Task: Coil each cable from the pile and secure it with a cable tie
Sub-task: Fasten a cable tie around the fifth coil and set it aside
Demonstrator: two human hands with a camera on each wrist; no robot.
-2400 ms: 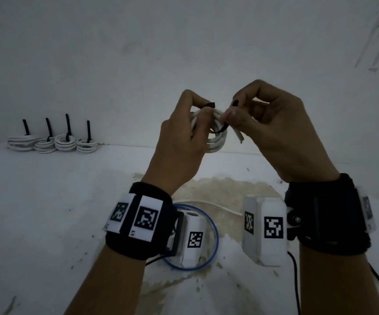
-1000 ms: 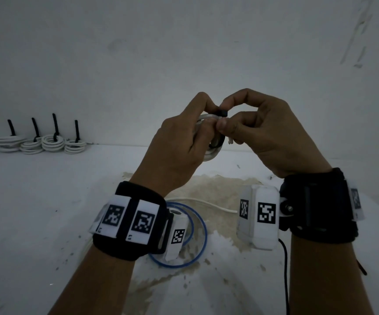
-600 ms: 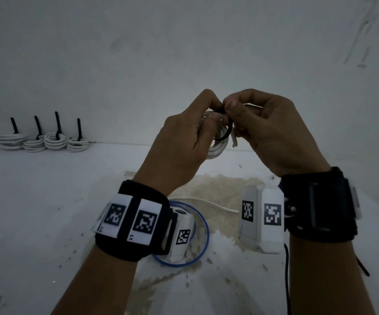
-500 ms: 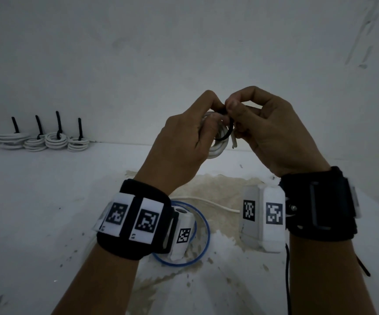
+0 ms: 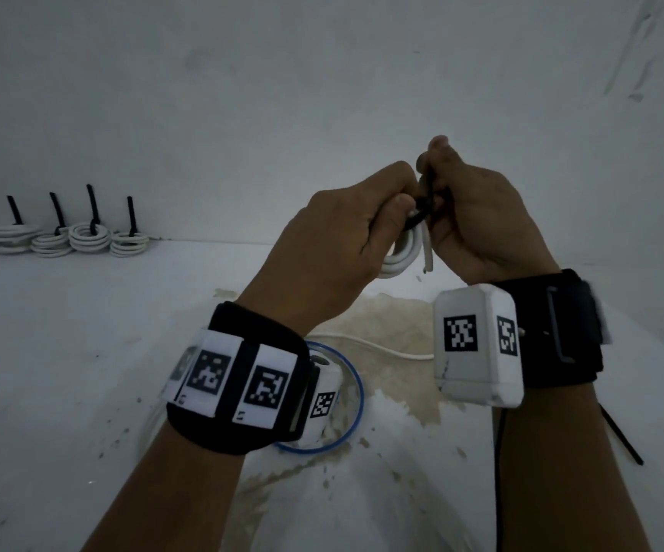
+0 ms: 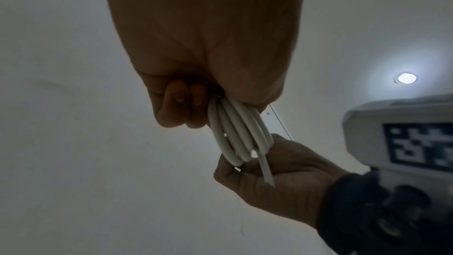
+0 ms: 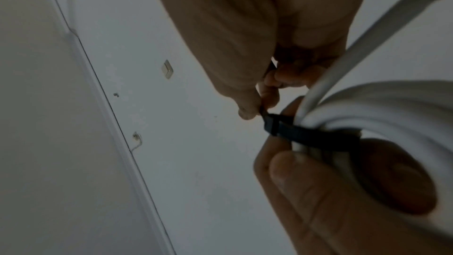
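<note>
Both hands are raised above the white table (image 5: 63, 352). My left hand (image 5: 400, 199) grips a small coil of white cable (image 5: 400, 256), its fingers curled round the loops (image 6: 235, 133). One cut cable end (image 5: 427, 253) hangs free. A black cable tie (image 7: 316, 137) wraps the coil (image 7: 382, 104), and its head (image 7: 271, 125) sits against the bundle. My right hand (image 5: 433, 173) pinches the tie's tail (image 7: 262, 109) and holds it upward (image 5: 425, 184). The left thumb (image 7: 318, 187) presses on the coil just beneath the tie.
Several white coils (image 5: 63, 239) tied with upright black ties stand at the back left against the wall. A blue cable loop (image 5: 356, 396) and a loose white cable (image 5: 382, 346) lie under my wrists on a stained patch. A spare black tie (image 5: 621, 440) lies at right.
The tie's loop, slack around the coil earlier, is now drawn tight. My right hand has turned and pulled the tail upward; the left hand still holds the coil.
</note>
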